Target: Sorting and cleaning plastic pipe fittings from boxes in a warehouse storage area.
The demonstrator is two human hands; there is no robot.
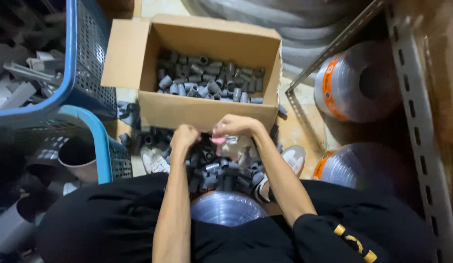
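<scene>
My left hand point(184, 136) and my right hand point(234, 126) are close together just in front of an open cardboard box point(207, 113). Both are closed, and between them is a thin clear plastic bag point(234, 144) with a pink spot at its top. Below the hands lies a heap of small grey pipe fittings point(219, 170) on the floor between my knees. The box holds several more grey fittings point(209, 80). What the left hand grips is hidden by its fingers.
Two blue mesh baskets point(73, 63) with grey plastic parts stand at the left. Rolls of clear hose point(355, 80) with orange labels lie at the right by a slotted metal shelf frame point(416, 112). Another clear hose roll point(227, 208) sits between my legs.
</scene>
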